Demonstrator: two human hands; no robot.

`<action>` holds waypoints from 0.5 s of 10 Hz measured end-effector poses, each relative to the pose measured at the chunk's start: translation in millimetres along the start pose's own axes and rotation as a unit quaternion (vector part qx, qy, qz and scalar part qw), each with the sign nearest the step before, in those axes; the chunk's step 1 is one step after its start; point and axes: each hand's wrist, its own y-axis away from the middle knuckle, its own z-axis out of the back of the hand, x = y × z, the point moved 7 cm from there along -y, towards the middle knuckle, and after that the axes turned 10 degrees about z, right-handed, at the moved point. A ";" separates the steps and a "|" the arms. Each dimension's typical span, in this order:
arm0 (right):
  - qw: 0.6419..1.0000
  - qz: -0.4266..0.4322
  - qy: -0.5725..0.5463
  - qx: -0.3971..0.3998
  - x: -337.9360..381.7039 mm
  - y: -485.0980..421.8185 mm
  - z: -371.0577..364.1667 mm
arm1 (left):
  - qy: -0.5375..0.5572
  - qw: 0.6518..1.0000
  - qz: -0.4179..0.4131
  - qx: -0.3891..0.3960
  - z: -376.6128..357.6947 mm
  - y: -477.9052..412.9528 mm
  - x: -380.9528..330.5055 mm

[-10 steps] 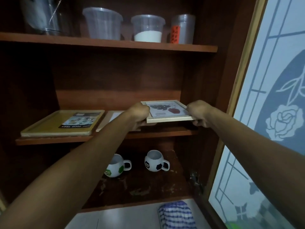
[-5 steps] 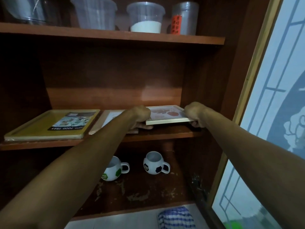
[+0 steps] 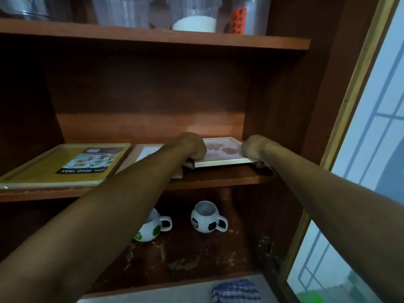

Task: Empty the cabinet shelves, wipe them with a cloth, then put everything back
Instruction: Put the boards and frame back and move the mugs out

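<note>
Step in hand: a person's left hand (image 3: 192, 147) and right hand (image 3: 255, 149) carry a white rectangular tray with a red fruit print (image 3: 220, 153) at the right end of the wooden middle shelf (image 3: 218, 181). Whether it is going back in or coming out, this one view does not settle.
Grip: both are closed firmly, fingers curled round the tray's short ends, one hand at each end. Neither holds anything else.
Tray's position: it lies flat, its near edge just above the shelf board, close to the cabinet's right wall and beside a brown tray with a white sheet (image 3: 148, 152).
Next move: likely calls for keeping the tray level and clear of its neighbour.
Writing, far left: a yellow flat tray (image 3: 32, 171) bears a label reading "FOOD TRAY", seen upside down. The smaller word before it is illegible.
Writing, lower centre: a black-and-white football-pattern mug (image 3: 205, 217) has a badge too small to read.
Writing, upper right: an orange label (image 3: 238, 20) on a clear jar has red characters that are unreadable.
Cloth: a blue-and-white checked cloth (image 3: 236, 290) lies untouched on the pale tabletop (image 3: 153, 296) below.
</note>
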 end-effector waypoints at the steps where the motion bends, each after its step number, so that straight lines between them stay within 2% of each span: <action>1: 1.000 0.002 0.026 0.004 0.2 -5.6 -2.8 | -0.112 0.994 -0.014 -0.003 -2.5 -3.0 -9.2; 4: 0.988 0.028 0.154 0.001 13.2 -12.1 2.5 | -0.231 0.971 -0.027 -0.061 -5.1 0.7 -18.5; 5: 0.987 0.018 0.158 0.005 11.2 -12.2 0.0 | -0.262 0.962 -0.026 -0.075 -7.2 1.8 -20.8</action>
